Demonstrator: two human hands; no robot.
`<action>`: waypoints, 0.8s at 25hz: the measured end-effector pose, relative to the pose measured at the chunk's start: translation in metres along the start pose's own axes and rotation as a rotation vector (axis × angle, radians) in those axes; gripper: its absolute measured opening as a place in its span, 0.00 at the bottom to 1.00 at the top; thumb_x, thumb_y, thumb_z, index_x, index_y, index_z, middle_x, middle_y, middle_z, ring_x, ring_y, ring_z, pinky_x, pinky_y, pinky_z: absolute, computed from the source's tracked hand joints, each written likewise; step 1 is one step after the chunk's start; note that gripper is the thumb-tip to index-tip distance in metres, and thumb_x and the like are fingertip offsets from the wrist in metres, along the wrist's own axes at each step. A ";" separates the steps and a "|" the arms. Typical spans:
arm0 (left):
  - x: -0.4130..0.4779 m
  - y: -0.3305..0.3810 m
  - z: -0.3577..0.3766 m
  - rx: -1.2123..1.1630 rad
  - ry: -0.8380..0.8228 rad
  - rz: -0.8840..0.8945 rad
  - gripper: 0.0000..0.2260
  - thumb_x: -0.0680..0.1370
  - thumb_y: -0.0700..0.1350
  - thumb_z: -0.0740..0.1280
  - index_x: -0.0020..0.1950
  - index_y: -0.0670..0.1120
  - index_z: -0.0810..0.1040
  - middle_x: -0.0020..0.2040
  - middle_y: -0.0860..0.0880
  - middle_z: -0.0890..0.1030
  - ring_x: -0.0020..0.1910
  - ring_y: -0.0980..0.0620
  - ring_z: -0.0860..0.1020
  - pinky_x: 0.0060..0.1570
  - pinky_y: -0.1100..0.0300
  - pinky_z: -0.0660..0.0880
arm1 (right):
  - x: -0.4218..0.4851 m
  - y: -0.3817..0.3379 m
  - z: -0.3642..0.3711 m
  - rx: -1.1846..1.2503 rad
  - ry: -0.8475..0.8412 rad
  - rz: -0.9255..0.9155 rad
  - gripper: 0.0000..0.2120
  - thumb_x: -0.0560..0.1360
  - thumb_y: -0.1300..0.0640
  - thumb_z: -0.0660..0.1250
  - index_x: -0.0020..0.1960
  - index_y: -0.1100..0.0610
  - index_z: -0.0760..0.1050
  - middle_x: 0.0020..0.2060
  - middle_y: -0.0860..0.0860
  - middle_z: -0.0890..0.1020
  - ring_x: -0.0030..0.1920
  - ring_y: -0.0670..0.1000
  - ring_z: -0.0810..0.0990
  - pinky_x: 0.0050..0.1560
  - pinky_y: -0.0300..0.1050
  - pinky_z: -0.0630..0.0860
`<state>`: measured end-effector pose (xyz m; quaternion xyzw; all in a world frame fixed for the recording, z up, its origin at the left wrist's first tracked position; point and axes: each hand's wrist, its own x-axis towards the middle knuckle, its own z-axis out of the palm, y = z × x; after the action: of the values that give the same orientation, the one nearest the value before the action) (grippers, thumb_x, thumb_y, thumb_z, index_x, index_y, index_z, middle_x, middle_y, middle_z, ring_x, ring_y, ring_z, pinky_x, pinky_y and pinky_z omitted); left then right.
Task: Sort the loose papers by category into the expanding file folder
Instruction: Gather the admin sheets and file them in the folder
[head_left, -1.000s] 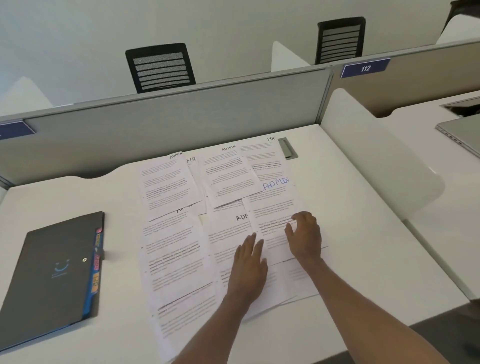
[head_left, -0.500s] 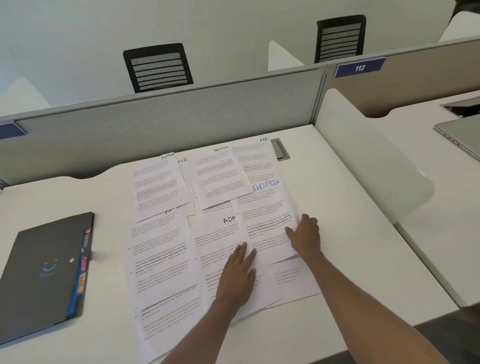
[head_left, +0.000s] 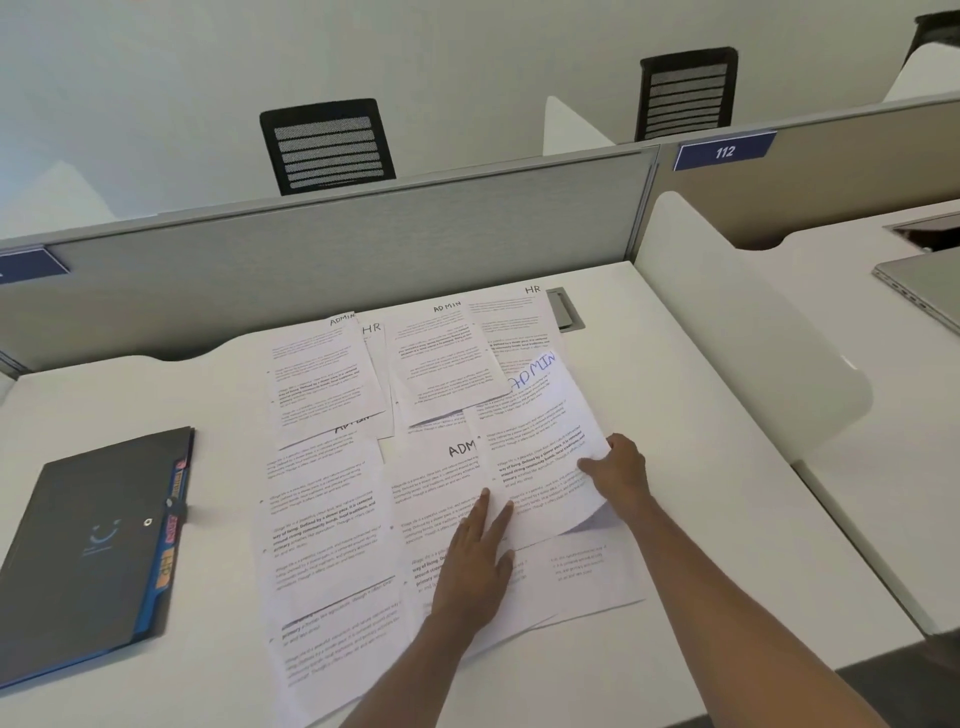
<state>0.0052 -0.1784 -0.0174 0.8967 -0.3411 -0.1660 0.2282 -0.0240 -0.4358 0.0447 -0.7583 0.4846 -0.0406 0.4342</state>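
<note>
Bare forearms (head_left: 727, 597) (two, unsleeved) run to the bare hands: left hand (head_left: 475, 564), right hand (head_left: 621, 475).

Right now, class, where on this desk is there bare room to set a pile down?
Bare desk lies between the folder and the papers, behind the folder up to the grey partition, and right of the papers toward the white divider. The middle is crowded.

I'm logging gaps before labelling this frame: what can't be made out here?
Head view only.
Body text on the papers: too small, blurred.
Expanding file folder tab labels: blurred; pockets hidden, it lies closed.
One heading: overlapped by another sheet.
Paper under the left hand and under the ADMIN sheet that the right hand pinches: covered.
</note>
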 end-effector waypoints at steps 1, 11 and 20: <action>-0.001 -0.001 0.001 -0.020 0.018 -0.008 0.30 0.85 0.55 0.59 0.85 0.62 0.48 0.85 0.58 0.40 0.83 0.56 0.49 0.83 0.55 0.52 | -0.001 -0.004 -0.005 -0.017 0.025 -0.018 0.13 0.72 0.62 0.75 0.54 0.63 0.76 0.52 0.58 0.84 0.45 0.57 0.80 0.42 0.46 0.74; 0.016 0.012 -0.020 -0.212 0.220 -0.160 0.22 0.86 0.50 0.61 0.81 0.52 0.67 0.81 0.54 0.67 0.79 0.52 0.66 0.77 0.59 0.60 | -0.029 -0.087 -0.060 0.090 0.299 -0.209 0.05 0.76 0.63 0.73 0.51 0.61 0.81 0.44 0.53 0.83 0.41 0.57 0.78 0.39 0.41 0.71; 0.041 -0.034 -0.133 -1.452 0.213 -0.659 0.18 0.87 0.55 0.60 0.62 0.45 0.82 0.55 0.45 0.88 0.56 0.41 0.85 0.59 0.43 0.81 | -0.048 -0.091 0.032 0.505 -0.197 -0.163 0.11 0.75 0.62 0.76 0.57 0.58 0.83 0.49 0.51 0.88 0.49 0.54 0.87 0.50 0.51 0.85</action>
<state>0.1123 -0.1446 0.0711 0.5900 0.1578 -0.3186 0.7249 0.0295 -0.3647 0.1054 -0.6628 0.3519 -0.1210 0.6498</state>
